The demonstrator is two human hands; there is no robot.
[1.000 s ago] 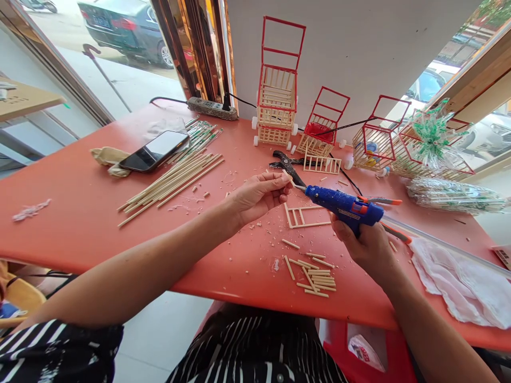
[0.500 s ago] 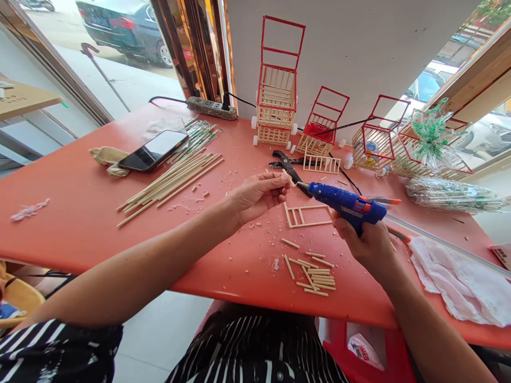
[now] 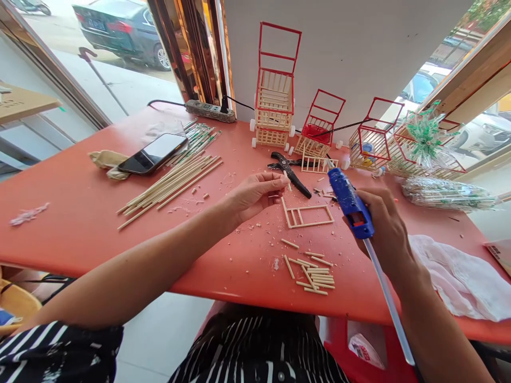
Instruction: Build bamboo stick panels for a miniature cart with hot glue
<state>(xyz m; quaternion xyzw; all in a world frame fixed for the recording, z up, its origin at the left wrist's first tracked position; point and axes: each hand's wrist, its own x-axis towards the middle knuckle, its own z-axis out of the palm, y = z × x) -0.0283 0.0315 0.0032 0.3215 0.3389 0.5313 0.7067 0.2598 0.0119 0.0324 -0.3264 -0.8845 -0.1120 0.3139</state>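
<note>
My left hand (image 3: 255, 194) pinches a short wooden stick (image 3: 288, 181) above the red table (image 3: 80, 213), just left of a small flat stick frame (image 3: 307, 215) lying on it. My right hand (image 3: 383, 226) grips a blue hot glue gun (image 3: 350, 203), its nozzle pointing away toward the far side and a clear glue stick (image 3: 389, 303) trailing back from it. A pile of short cut sticks (image 3: 313, 274) lies near the table's front edge, between my hands.
Black cutters (image 3: 289, 169) lie beyond the frame. Several red-and-wood miniature carts (image 3: 275, 90) stand along the back wall. Long sticks (image 3: 171, 183), a phone (image 3: 154, 152) and a power strip (image 3: 210, 110) are at left; white cloth (image 3: 459, 282) and wrapped stick bundles (image 3: 451, 194) at right.
My right hand has swung the glue gun away from the stick tip, turning its nozzle from pointing left to pointing away. My left hand has stayed in place with its stick.
</note>
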